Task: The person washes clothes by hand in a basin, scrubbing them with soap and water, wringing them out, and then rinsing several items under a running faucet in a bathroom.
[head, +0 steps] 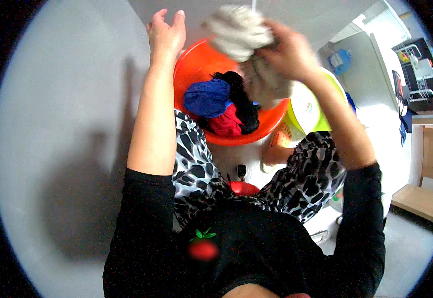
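My right hand (289, 48) grips a bunched beige cloth (239, 31), blurred by motion, above the far right part of an orange plastic basin (194, 59). A darker beige part of cloth (267, 80) hangs below the hand; whether it is the same piece I cannot tell. My left hand (166, 31) is raised beyond the basin's far left rim, fingers apart and holding nothing. Inside the basin lie a blue cloth (206, 97), a red cloth (226, 123) and a black cloth (240, 100), heaped together.
A yellow-green basin (324, 108) stands right of the orange one, near my foot (278, 147). A grey wall (63, 111) rises at left. A blue plastic bottle (339, 61) stands at the far right, with a white wire rack (414, 74) beyond. Between my legs is a red object (243, 188).
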{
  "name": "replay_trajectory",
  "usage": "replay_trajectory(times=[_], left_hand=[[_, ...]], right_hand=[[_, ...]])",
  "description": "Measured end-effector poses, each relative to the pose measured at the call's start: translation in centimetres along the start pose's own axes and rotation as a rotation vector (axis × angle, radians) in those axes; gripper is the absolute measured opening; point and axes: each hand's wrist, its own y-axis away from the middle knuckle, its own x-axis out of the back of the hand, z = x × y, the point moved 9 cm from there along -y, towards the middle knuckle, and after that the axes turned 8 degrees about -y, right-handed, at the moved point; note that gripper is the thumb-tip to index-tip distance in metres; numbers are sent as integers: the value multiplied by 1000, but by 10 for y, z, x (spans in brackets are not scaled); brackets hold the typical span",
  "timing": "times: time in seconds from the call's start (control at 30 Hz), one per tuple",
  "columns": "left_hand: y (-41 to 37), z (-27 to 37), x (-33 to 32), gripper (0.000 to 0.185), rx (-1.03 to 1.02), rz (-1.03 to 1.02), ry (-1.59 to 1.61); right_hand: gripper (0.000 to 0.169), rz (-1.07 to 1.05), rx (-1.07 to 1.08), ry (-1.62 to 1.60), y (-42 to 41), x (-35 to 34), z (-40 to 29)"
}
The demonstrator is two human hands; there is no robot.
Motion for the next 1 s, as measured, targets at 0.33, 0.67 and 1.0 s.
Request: replay_trajectory(times=[0.33, 0.67, 1.0], left_hand=[[22, 9, -53, 58, -129, -390, -395], [28, 8, -64, 60, -174, -435, -337], [32, 4, -75, 58, -132, -553, -307]], right_hand=[[80, -944, -286, 499, 110, -361, 44], [58, -86, -452, -418, 114, -192, 124], [53, 1264, -1559, -1340, 412, -136, 313]])
